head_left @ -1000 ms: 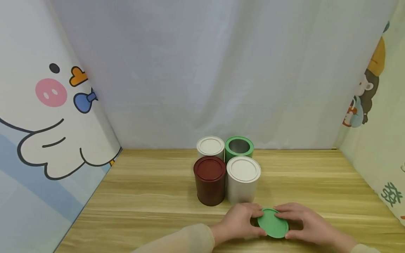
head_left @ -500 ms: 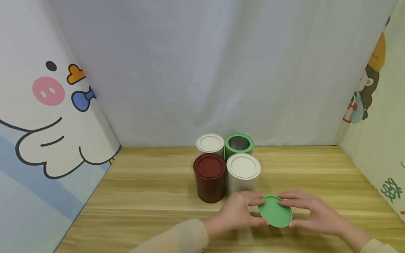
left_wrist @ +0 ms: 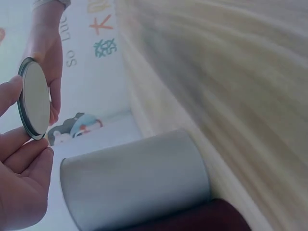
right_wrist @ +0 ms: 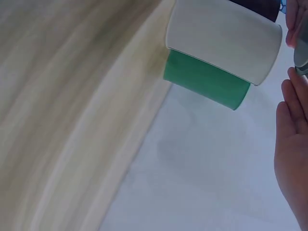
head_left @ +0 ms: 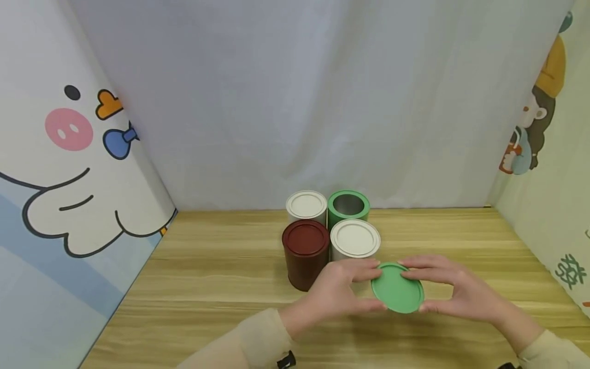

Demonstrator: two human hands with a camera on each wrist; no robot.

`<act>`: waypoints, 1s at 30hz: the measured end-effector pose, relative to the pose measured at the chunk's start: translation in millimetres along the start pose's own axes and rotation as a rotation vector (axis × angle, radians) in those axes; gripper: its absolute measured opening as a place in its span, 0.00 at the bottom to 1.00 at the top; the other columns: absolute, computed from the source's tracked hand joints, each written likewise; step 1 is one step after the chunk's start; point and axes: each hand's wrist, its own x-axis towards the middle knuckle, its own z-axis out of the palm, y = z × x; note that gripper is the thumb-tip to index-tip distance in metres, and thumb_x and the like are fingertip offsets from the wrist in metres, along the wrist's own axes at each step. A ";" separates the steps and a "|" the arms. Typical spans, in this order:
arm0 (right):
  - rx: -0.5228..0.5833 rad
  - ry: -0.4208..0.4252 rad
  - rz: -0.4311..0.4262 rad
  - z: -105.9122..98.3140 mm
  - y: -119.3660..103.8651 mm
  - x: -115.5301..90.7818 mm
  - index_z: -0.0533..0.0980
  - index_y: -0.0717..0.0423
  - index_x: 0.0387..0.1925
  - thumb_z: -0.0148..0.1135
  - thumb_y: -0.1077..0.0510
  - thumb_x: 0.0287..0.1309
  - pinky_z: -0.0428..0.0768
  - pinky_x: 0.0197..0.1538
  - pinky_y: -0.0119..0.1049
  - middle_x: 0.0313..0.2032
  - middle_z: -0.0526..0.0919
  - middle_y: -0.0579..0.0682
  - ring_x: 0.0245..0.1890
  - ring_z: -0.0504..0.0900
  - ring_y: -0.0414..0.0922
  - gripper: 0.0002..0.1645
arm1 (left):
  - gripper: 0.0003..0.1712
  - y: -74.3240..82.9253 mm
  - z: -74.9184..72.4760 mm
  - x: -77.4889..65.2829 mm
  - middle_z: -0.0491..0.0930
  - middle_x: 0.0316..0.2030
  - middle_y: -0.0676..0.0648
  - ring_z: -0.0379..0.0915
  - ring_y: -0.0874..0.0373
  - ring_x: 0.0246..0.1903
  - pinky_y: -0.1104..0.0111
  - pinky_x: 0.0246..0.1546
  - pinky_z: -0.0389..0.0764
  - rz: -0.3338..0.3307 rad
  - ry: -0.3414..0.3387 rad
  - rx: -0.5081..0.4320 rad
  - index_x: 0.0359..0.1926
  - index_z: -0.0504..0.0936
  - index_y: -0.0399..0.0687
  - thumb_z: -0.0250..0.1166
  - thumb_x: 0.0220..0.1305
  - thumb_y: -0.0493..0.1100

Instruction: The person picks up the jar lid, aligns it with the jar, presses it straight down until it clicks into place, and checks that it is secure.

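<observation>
Between both hands a round green lid [head_left: 398,288] is held up off the table, tilted, its green face toward the head camera. My left hand [head_left: 343,287] pinches its left rim with thumb and fingers; my right hand [head_left: 454,287] pinches the right rim. The lid's underside [left_wrist: 36,98] looks pale and metallic in the left wrist view. Beyond the hands stands a green can [head_left: 349,218] with an open top. Around it are a white can [head_left: 355,239] in front, a dark red can [head_left: 306,256] and another white can [head_left: 306,205], all lidded.
The cans stand close together on a wood-grain table [head_left: 207,271]. A pale curtain [head_left: 295,102] hangs along the table's back edge. Printed panels close off the sides, with a cartoon duck [head_left: 69,154] on the left.
Both hands have raised the green lid from low near the table, moving it forward toward the cans. Their grip on its rim stays the same. The cans have not been moved.
</observation>
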 end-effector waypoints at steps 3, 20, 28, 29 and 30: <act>-0.004 0.006 -0.019 -1.8 1.0 8.4 0.81 0.65 0.52 0.74 0.44 0.50 0.67 0.62 0.25 0.57 0.79 0.59 0.62 0.72 0.44 0.35 | 0.34 1.6 -8.8 3.1 0.81 0.56 0.46 0.75 0.60 0.58 0.78 0.60 0.67 -0.004 0.000 0.007 0.54 0.84 0.40 0.82 0.46 0.47; -0.039 -0.053 0.107 -3.0 18.2 55.5 0.78 0.57 0.59 0.79 0.56 0.47 0.64 0.65 0.28 0.61 0.77 0.55 0.63 0.71 0.45 0.35 | 0.34 -22.7 -51.3 18.2 0.80 0.58 0.46 0.74 0.56 0.59 0.70 0.59 0.72 -0.084 -0.016 0.061 0.57 0.83 0.42 0.80 0.49 0.48; -0.035 0.014 0.099 5.1 33.7 70.4 0.77 0.59 0.61 0.79 0.61 0.45 0.62 0.66 0.27 0.63 0.76 0.51 0.64 0.71 0.47 0.38 | 0.36 -38.0 -63.2 24.6 0.79 0.59 0.45 0.74 0.53 0.60 0.66 0.59 0.73 -0.094 0.013 0.062 0.59 0.80 0.39 0.80 0.50 0.46; -0.030 0.020 0.099 6.0 35.2 72.2 0.77 0.59 0.61 0.79 0.62 0.45 0.62 0.66 0.27 0.63 0.76 0.50 0.64 0.71 0.47 0.38 | 0.36 -40.0 -64.0 25.7 0.79 0.58 0.44 0.74 0.52 0.60 0.66 0.59 0.73 -0.092 0.018 0.066 0.59 0.80 0.39 0.80 0.50 0.46; -0.024 0.026 0.099 6.8 36.7 74.0 0.77 0.60 0.60 0.79 0.63 0.44 0.63 0.66 0.28 0.63 0.76 0.50 0.64 0.71 0.48 0.38 | 0.36 -41.8 -64.9 26.8 0.79 0.59 0.45 0.74 0.52 0.60 0.66 0.60 0.73 -0.090 0.021 0.069 0.60 0.80 0.39 0.80 0.49 0.46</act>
